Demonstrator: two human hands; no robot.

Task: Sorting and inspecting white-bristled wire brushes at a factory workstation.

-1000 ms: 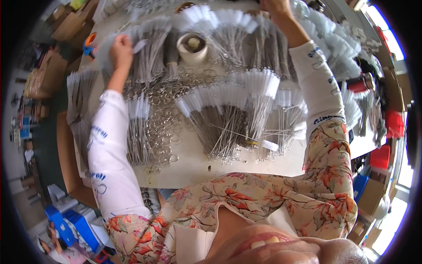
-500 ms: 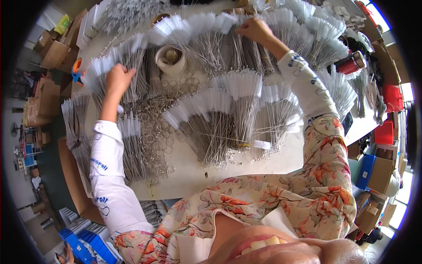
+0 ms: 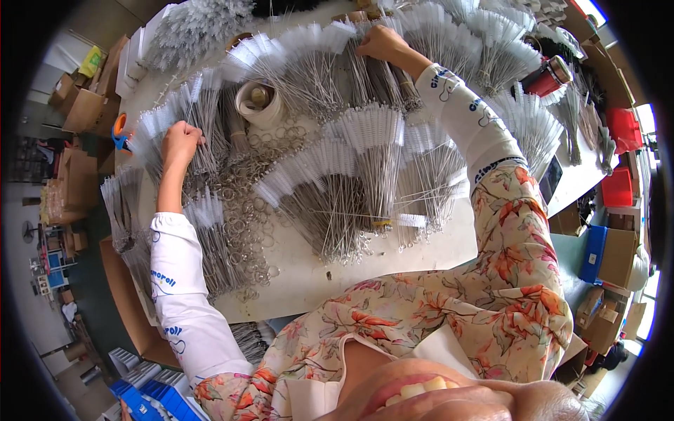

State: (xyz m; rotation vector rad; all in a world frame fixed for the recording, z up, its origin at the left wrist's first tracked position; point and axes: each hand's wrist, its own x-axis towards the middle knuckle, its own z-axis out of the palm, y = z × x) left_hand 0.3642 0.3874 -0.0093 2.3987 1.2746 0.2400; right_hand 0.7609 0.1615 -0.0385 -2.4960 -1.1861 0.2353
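My left hand is closed, with its fingertips pressed together over a stack of thin wire-stemmed brushes with white bristle heads. What it pinches, if anything, is too small to tell. Farther off, my right hand reaches over the back row, fingers pinched at the heads of another brush bundle. Whatever lies between those fingertips is hidden. Between my arms, more brushes lie fanned out, bristles away from me, with looped wire ends near me. Many small metal rings lie heaped to their left.
A white tub-like roll stands behind the rings. Orange-handled scissors lie at the table's left edge. A red cylinder rests among brushes at the back right. Cardboard boxes line the left side, red bins the right.
My left hand has moved slightly nearer and its fingers have curled in. My right hand stays at the back bundle. The whole view has shifted a little.
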